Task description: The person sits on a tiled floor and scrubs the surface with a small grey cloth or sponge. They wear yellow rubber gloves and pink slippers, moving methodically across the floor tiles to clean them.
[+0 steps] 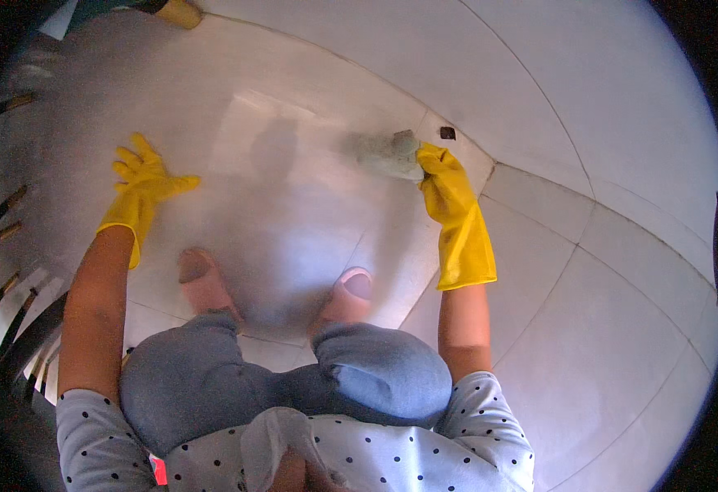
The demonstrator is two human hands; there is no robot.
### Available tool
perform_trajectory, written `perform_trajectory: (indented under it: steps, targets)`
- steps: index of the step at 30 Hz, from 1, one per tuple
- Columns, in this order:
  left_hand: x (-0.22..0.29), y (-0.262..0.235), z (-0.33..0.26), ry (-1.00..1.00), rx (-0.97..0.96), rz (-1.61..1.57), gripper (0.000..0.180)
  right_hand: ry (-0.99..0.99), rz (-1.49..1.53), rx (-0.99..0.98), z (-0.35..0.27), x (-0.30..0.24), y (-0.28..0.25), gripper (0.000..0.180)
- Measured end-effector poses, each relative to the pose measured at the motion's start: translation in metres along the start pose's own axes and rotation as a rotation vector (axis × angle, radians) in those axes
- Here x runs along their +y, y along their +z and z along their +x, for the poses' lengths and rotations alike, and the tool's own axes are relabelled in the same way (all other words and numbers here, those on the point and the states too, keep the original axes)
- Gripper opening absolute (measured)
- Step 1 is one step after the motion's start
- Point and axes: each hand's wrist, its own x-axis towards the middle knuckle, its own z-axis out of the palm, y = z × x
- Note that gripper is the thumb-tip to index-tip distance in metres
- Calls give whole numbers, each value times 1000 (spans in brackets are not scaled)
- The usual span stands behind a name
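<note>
Crumpled grey rag [385, 153], right hand [445, 176] gripping

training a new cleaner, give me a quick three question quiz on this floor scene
1. True or false: both hands wear yellow rubber gloves.
2. Which hand holds the grey cloth? A) left B) right C) neither
3. Fill in: the left hand lies flat with fingers spread on the ____.

Key
1. True: the left hand and right hand are both gloved in yellow.
2. B: the right hand grips the grey cloth against the tiled floor, near a small dark object.
3. Floor.
</note>
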Motion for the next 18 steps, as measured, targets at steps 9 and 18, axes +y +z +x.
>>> perform_trajectory:
  steps: [9, 18]
  targets:
    - [-3, 7, 10, 65, 11, -71, 153, -30, -781, 342, -18, 15, 30, 36]
    - [2, 7, 14, 80, 24, 7, 153, 8, -666, 364, 16, 68, 30, 25]
